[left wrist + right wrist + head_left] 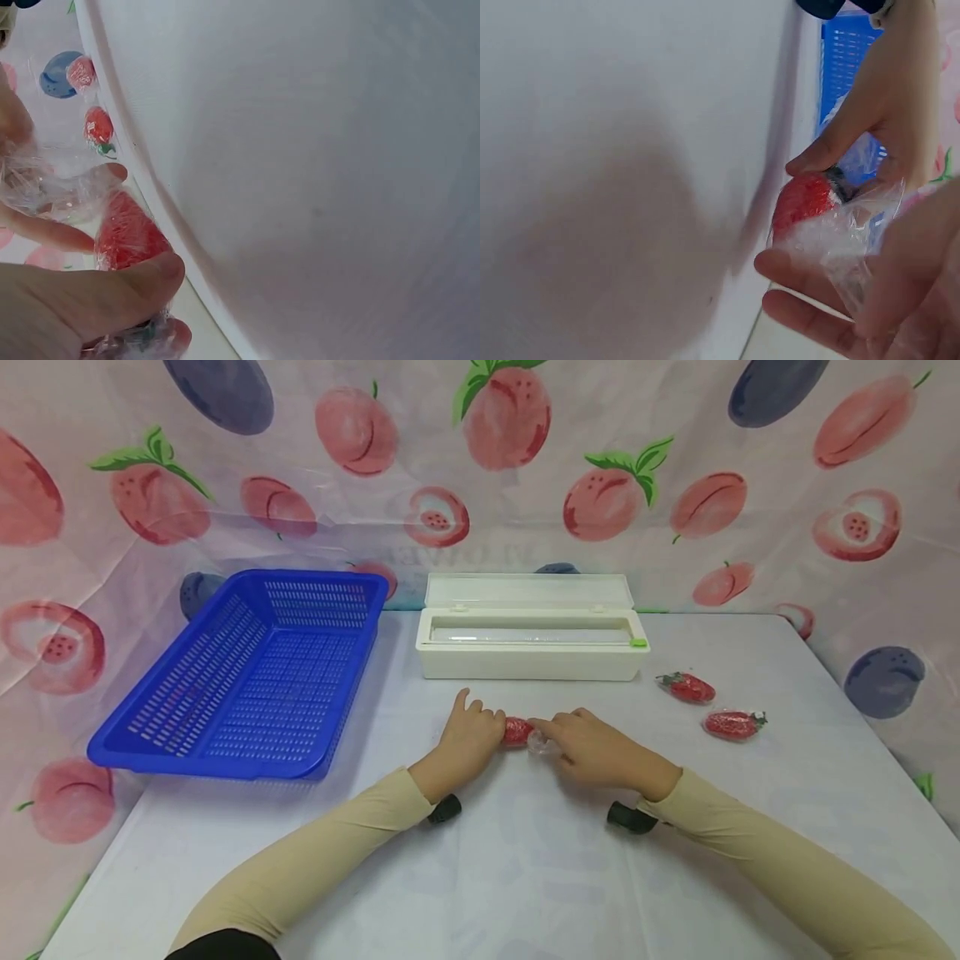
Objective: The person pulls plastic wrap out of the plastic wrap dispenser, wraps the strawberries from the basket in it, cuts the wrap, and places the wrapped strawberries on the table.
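Note:
A red strawberry [516, 732] in clear cling film [542, 745] is held between both hands, in front of the white box. My left hand [465, 739] grips its stem end; the left wrist view shows the thumb [161, 274] pressed on the film-covered fruit [129, 232]. At the tip end, my right hand [600, 747] holds the loose, crumpled film, which the right wrist view shows between its thumb and fingers [806, 281]. Dark green leaves [838, 182] show at the stem end. Part of the strawberry is hidden behind the fingers.
Behind the hands stands a white cling film dispenser [532, 662], its lid raised and a roll inside. A blue slotted basket [202, 768] is at the left. Two film-wrapped strawberries [688, 687] lie on the white table [525, 893] to the right.

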Available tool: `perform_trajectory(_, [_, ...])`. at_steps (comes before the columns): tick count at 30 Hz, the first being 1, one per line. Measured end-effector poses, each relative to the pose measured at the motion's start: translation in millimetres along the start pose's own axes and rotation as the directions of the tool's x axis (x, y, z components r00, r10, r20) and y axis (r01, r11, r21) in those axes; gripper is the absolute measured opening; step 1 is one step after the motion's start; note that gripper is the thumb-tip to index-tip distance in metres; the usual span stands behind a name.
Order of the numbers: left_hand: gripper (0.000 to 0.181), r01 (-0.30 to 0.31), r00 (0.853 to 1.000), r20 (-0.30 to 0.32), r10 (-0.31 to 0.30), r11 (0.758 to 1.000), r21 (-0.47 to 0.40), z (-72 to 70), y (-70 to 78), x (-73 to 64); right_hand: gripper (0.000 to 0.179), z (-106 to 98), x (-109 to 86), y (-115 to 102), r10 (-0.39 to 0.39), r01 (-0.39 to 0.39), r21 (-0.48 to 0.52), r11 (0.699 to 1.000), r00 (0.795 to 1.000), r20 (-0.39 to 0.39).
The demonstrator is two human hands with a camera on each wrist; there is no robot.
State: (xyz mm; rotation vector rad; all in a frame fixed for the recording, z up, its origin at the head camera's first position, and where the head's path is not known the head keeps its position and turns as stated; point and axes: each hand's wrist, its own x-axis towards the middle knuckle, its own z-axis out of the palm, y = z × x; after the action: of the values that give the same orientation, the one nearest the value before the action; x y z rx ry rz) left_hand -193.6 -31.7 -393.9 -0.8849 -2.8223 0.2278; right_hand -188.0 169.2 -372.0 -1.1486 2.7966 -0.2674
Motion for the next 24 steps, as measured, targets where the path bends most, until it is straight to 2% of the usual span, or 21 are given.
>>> perform_trajectory(3, [0.019,-0.013,1.000,0.005,0.013,1.000,-0.017,-0.7,0.1,-0.6,0.041,0.8,1.7,0.9,-0.023,0.023,-0.005,1.000,1.000,-0.017])
perform_trajectory(8, [0.018,-0.067,0.997,-0.024,0.067,0.998,0.005,-1.5,2.1,-1.0,0.028,4.9,8.2,3.2,-0.022,0.021,-0.003,1.000,0.993,-0.116])
perform_trajectory(13, [0.019,-0.137,0.986,-0.095,0.140,0.990,0.037,-4.3,4.4,-2.7,0.037,9.2,12.7,5.3,0.018,-0.020,-0.007,1.000,0.982,-0.187])
perform_trajectory(15, [0.021,-0.151,0.982,-0.105,0.155,0.988,0.046,-5.5,4.5,-3.0,0.041,9.3,12.7,5.2,0.026,-0.032,-0.026,0.999,0.979,-0.200])
perform_trajectory(19, [0.029,-0.133,0.986,-0.096,0.136,0.990,0.037,-8.8,2.7,-2.3,0.041,7.3,11.8,4.2,0.027,-0.039,-0.056,0.998,0.980,-0.198])
perform_trajectory(24, [0.046,-0.059,0.998,-0.038,0.056,0.997,-0.056,-14.3,-0.8,-2.6,0.038,7.7,12.1,5.3,0.041,-0.061,-0.096,0.993,0.978,-0.204])
